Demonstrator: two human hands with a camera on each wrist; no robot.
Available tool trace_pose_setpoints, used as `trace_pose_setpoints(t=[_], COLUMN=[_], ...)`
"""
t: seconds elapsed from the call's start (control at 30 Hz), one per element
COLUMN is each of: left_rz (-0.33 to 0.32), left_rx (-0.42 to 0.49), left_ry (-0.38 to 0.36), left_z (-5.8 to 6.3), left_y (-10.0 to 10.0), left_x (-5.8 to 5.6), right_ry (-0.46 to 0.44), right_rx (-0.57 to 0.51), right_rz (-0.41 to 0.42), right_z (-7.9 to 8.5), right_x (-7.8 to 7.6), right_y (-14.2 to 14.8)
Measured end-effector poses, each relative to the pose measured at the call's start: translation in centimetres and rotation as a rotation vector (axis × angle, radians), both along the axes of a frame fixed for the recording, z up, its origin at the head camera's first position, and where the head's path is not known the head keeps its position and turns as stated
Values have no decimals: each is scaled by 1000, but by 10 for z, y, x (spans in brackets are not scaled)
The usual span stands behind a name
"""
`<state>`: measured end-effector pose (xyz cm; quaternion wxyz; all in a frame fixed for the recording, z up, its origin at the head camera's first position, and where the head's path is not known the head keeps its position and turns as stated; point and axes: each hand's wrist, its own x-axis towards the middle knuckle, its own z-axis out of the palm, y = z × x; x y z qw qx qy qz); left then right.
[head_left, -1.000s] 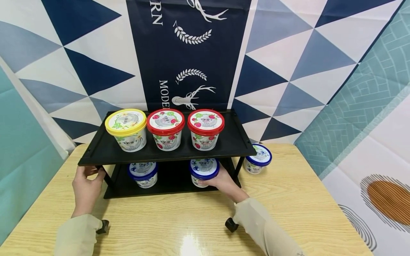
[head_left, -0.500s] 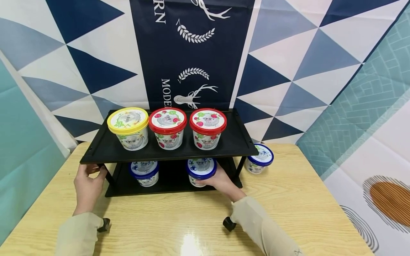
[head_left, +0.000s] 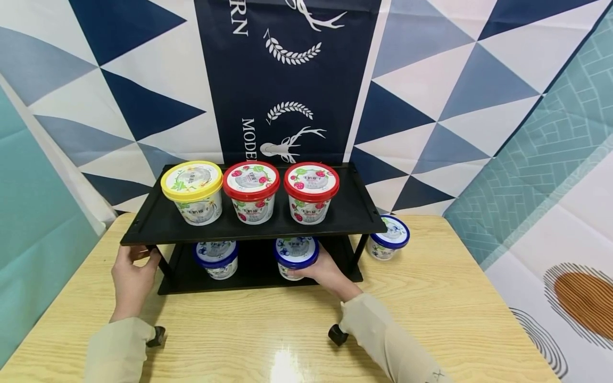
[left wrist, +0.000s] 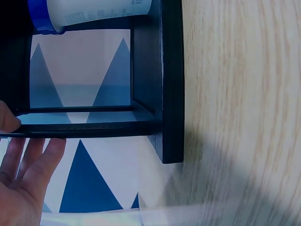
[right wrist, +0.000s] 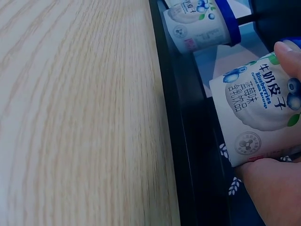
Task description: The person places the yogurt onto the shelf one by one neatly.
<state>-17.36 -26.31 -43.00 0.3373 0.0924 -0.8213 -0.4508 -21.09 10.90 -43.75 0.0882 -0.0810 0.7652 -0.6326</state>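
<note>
A black two-tier rack (head_left: 249,230) stands on the table. At its left end my left hand (head_left: 131,282) pinches the upright post (left wrist: 89,129), thumb on one side and fingers on the other. My right hand (head_left: 330,272) reaches into the lower tier from the right and grips a blue-lidded blueberry milk drink cup (right wrist: 258,103). The cup is upright; whether its base touches the shelf cannot be told. To its left on the same tier sits another blue-lidded cup (head_left: 216,260), with a gap between them.
On the top tier stand a yellow-lidded cup (head_left: 192,192) and two red-lidded cups, one in the middle (head_left: 251,192) and one farther right (head_left: 311,192). A third blue-lidded cup (head_left: 389,237) stands on the wooden table (head_left: 230,340) beside the rack's right end. A patterned cloth (head_left: 287,80) hangs behind.
My right hand has slid the gripped cup a little to the left along the lower tier, towards the other blue-lidded cup. My left hand keeps its hold on the post.
</note>
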Motion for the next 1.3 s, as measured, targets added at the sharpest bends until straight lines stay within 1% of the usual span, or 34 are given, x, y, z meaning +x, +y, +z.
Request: trace_pose_setpoints(t=[0.1, 0.3, 0.4, 0.57, 0.97, 1.13, 1.3], left_rz=[0, -3, -7, 7, 12, 15, 2], left_rx=[0, 7, 14, 13, 12, 12, 17], left_ry=[-2, 3, 3, -12, -7, -13, -12], left_z=[-1, 0, 0, 2, 2, 1, 1], left_y=[-1, 0, 1, 2, 2, 2, 1], left_x=[0, 0, 0, 0, 1, 1, 1], right_ry=[4, -18, -19, -19, -31, -22, -27], right_rx=[2, -10, -25, -45, -42, -37, -32], right_rz=[-3, -2, 9, 30, 12, 10, 1], right_z=[-1, -1, 0, 0, -1, -2, -3], right_x=[-1, 0, 0, -2, -2, -3, -2], right_y=[-2, -6, -7, -10, -18, -20, -22])
